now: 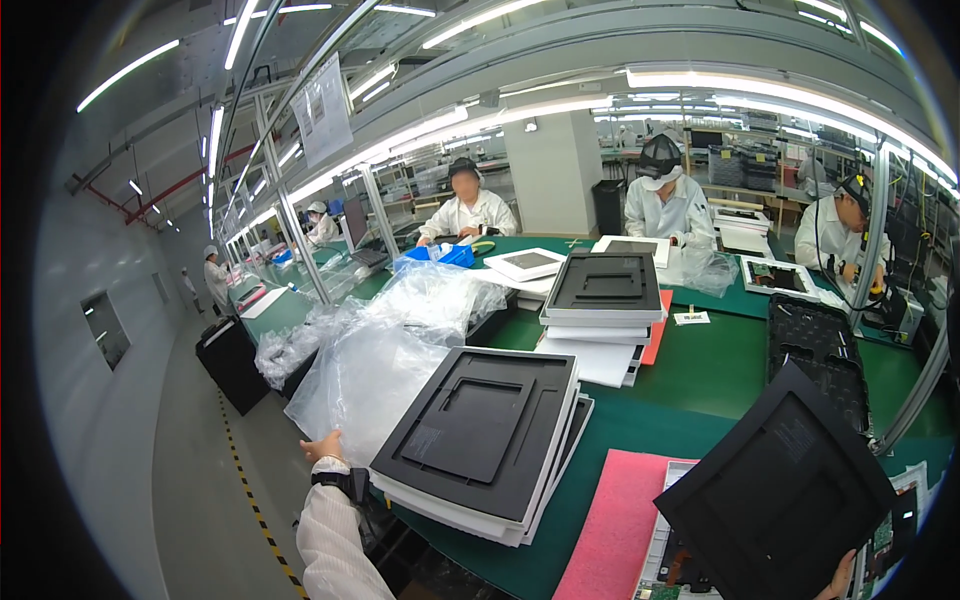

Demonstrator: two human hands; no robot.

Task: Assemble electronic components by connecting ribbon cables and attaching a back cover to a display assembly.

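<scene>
At the lower edge of a large clear plastic bag (350, 385), my left hand (325, 448) has its fingers closed on the film, partly hidden by it. Just right of that hand, a black panel with a raised rectangular frame (460, 420) tops a stack of white-edged panels. My right hand (840, 578) grips the lower right corner of a flat black panel (775, 490), tilted up at the lower right; only some fingers show. Beneath it, partly covered, lie a white-framed unit with exposed circuit parts (655, 555) and a pink foam sheet (610, 525).
A second panel stack (605, 290) stands farther back on the green table (700, 370). Black plastic trays (820, 350) lie at the right beside a metal post (915, 400). A blue bin (440, 256) sits far left. Three co-workers (470, 210) work across the table, others farther off.
</scene>
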